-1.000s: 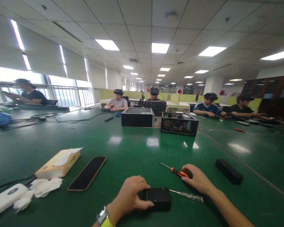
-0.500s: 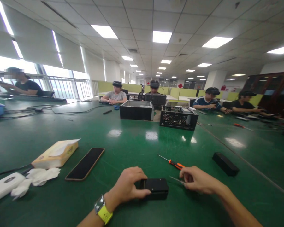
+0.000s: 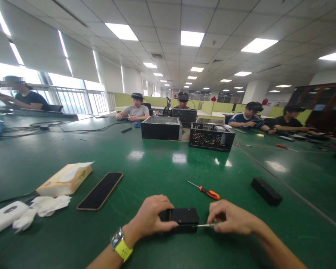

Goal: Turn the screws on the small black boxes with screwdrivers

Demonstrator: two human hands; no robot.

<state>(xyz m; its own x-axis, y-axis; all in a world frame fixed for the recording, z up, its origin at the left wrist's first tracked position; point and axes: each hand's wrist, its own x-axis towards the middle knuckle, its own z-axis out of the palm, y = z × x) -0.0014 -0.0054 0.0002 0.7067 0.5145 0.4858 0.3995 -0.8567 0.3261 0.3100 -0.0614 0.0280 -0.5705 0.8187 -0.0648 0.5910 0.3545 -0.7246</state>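
Observation:
A small black box [image 3: 184, 216] with tiny screws on its top sits on the green table [image 3: 145, 175] low in the middle. My left hand [image 3: 154, 216], with a yellow-strapped watch at its wrist, grips the left end of the box between thumb and fingers. Just to the right, my right hand [image 3: 226, 217] pinches a thin metal tool [image 3: 204, 225]. Its tip points left and meets the near side of the box. Beyond my right hand lies an orange and black screwdriver [image 3: 210, 192]. The tool's rear end is hidden in my fingers.
At the left are a phone [image 3: 100, 191], a tissue pack [image 3: 65, 178], crumpled tissues [image 3: 49, 205] and a white device [image 3: 7, 218]. A black block [image 3: 266, 191] lies to the right. Two computer cases [image 3: 161, 128] [image 3: 212, 138] stand farther back. Several people sit around.
My right hand has brought the thin tool left and nearer to me, from beside the box to its near side. My left hand keeps its grip. The view has shifted slightly.

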